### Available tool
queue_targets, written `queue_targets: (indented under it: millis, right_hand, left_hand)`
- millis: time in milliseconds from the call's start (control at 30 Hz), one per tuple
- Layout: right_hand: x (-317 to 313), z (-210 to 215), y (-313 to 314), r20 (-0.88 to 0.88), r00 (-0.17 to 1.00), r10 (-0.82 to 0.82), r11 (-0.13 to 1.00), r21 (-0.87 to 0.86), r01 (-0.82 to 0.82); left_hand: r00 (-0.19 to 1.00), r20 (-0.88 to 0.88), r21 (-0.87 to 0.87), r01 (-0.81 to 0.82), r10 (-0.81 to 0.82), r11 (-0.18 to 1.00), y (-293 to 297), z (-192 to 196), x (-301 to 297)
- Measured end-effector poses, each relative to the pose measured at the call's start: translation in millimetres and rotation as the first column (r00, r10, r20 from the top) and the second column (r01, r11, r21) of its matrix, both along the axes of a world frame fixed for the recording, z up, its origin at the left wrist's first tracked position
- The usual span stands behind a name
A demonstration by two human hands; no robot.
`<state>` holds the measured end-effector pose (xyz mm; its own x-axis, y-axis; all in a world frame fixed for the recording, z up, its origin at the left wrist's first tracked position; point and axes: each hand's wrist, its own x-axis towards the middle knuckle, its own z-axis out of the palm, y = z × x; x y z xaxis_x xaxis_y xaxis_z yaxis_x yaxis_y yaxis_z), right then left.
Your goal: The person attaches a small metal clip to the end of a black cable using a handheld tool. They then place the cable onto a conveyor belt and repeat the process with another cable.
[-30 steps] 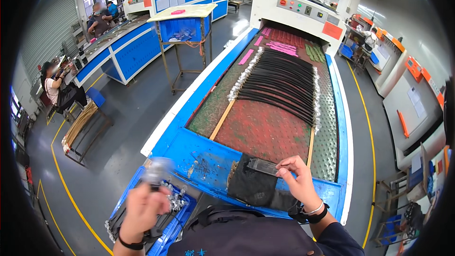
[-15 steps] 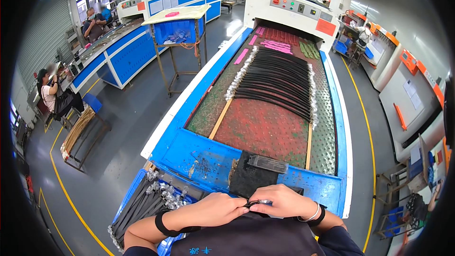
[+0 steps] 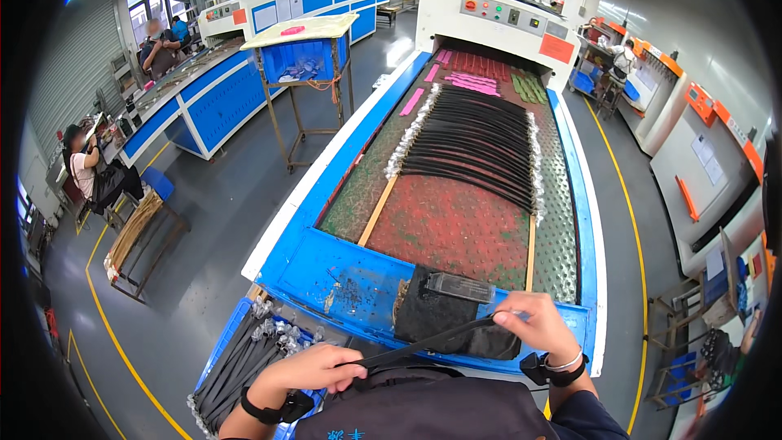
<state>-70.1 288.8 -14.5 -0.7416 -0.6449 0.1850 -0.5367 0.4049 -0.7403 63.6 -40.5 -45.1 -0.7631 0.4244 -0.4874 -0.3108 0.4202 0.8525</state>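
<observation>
A long black strap (image 3: 423,342) is stretched between my hands, its right end higher than its left. My left hand (image 3: 318,367) is closed on the left part, low in front of my body. Raised over the machine's blue front edge, my right hand (image 3: 538,324) pinches the other end. Beyond them, several black straps (image 3: 468,147) with clear-wrapped ends lie side by side across two wooden strips (image 3: 379,210) on the red and green belt (image 3: 456,220). More black straps with clear wrapping fill the blue crate (image 3: 213,342) beside my left forearm.
A black pad (image 3: 436,314) with a clear plastic box (image 3: 460,286) rests on the blue front edge. Pink pieces (image 3: 472,84) and green pieces (image 3: 531,88) lie farther up the belt. A metal stand (image 3: 301,114) holds a blue bin at left. Other people sit and stand farther off.
My hands were together at the middle with the strap bunched; now they are apart. The right moved right and up, the left moved left and slightly down, drawing the strap out.
</observation>
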Motion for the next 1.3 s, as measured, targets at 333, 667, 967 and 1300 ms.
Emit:
queue_targets:
  millis: [333,667,967,1300]
  right_hand:
    - [-23,-13,42,-0.003,0.948,-0.319,0.942,-0.112,0.317]
    - [-30,-27,63,0.055,0.892,-0.448,0.868,-0.214,0.449]
    - [-26,-27,60,0.053,0.883,-0.466,0.854,-0.232,0.465]
    - [-27,-36,53,0.087,0.886,-0.455,0.852,-0.245,0.462]
  left_hand:
    - [0.979,0.067,-0.146,-0.182,0.193,0.972,-70,-5,52]
    - [0.905,-0.022,-0.291,-0.412,0.425,0.863,-99,-3,81]
    - [0.841,-0.06,-0.256,-0.534,0.538,0.806,-92,4,77]
    - [0.833,-0.098,-0.273,-0.548,0.544,0.79,-92,-1,78]
